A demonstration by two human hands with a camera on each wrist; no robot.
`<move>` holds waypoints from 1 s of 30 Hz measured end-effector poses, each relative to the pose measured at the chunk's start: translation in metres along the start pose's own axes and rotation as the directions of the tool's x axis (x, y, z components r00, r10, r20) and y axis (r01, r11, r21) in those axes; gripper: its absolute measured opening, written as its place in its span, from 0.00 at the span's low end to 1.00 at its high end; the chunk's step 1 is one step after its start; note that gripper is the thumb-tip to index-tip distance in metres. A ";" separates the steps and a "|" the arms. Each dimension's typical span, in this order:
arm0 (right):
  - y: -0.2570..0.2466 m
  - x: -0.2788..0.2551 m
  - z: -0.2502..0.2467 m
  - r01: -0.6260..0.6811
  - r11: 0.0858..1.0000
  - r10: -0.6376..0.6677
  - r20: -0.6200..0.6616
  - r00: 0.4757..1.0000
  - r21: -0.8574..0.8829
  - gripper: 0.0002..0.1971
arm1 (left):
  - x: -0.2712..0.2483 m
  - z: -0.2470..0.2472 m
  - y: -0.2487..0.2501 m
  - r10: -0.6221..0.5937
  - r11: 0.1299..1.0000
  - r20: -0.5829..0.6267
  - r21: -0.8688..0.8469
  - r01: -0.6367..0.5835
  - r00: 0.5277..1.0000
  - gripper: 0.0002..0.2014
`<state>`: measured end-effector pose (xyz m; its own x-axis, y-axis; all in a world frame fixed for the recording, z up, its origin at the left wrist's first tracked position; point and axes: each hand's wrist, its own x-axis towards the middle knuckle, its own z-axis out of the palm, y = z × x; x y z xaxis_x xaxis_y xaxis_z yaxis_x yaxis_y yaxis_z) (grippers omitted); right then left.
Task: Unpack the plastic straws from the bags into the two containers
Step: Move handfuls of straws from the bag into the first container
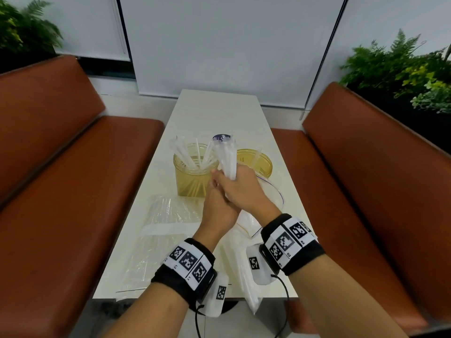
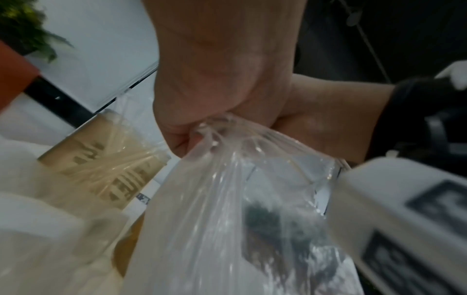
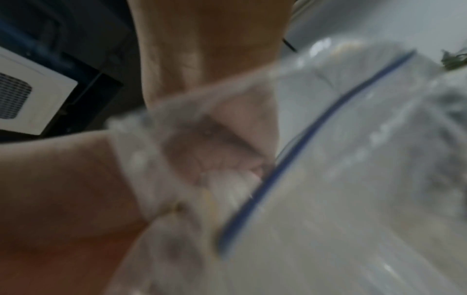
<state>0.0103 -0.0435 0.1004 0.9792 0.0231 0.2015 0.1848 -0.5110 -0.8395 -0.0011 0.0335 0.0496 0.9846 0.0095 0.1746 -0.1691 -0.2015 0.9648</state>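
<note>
Two amber containers stand mid-table: the left container [image 1: 192,178] [image 2: 106,159] holds several white straws, and the right container [image 1: 260,164] looks nearly empty. My right hand [image 1: 235,189] grips a bundle of white straws [image 1: 225,159] upright between the two containers. Just below it, my left hand [image 1: 218,208] [image 2: 187,127] pinches the bunched clear plastic bag [image 1: 267,203] [image 2: 227,189]. The bag's blue zip line [image 3: 303,151] runs across the blurred right wrist view, where my right hand [image 3: 209,65] shows behind the plastic.
More clear bags of straws lie on the white table [image 1: 219,111]: one at the left [image 1: 170,211], one at the front left [image 1: 151,259], one at the front right edge [image 1: 246,281]. Brown benches [image 1: 61,179] flank the table on both sides.
</note>
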 end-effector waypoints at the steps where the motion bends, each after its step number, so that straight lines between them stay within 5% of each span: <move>1: -0.003 0.001 0.000 -0.008 1.000 0.008 -0.004 1.000 -0.005 0.21 | -0.001 -0.003 -0.001 -0.022 1.000 0.022 -0.002 0.022 1.000 0.24; 6: -0.041 0.021 -0.019 0.015 0.997 -0.014 -0.014 1.000 0.072 0.17 | -0.008 -0.022 -0.002 -0.179 0.979 0.092 0.115 0.168 0.980 0.27; 11: -0.100 0.070 -0.036 0.209 0.949 -0.169 -0.176 0.970 0.238 0.14 | -0.009 -0.036 -0.012 -0.148 0.981 0.122 0.144 0.130 0.981 0.30; 15: -0.125 0.115 -0.023 0.299 0.899 -0.217 -0.267 0.939 0.319 0.14 | -0.014 -0.047 -0.022 -0.154 0.979 0.086 0.148 0.140 0.984 0.22; 22: -0.063 0.169 0.052 0.136 0.956 -0.115 -0.095 0.989 0.259 0.13 | -0.027 -0.062 -0.048 -0.164 0.979 0.099 0.140 0.150 0.981 0.18; 27: -0.018 0.176 0.078 -0.067 0.972 0.076 -0.030 0.997 0.223 0.13 | -0.027 -0.075 -0.058 -0.155 0.986 0.114 0.084 0.145 0.981 0.17; 30: -0.017 0.178 0.073 -0.112 0.931 0.141 -0.059 0.988 0.348 0.30 | -0.025 -0.080 -0.060 -0.156 0.986 0.123 0.071 0.148 0.980 0.17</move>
<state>0.1871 0.0318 0.1137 0.9888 -0.1004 0.1104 0.0911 -0.1796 -0.9795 -0.0190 0.1239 0.0034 0.9968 -0.0799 -0.0036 -0.0179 -0.2671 0.9635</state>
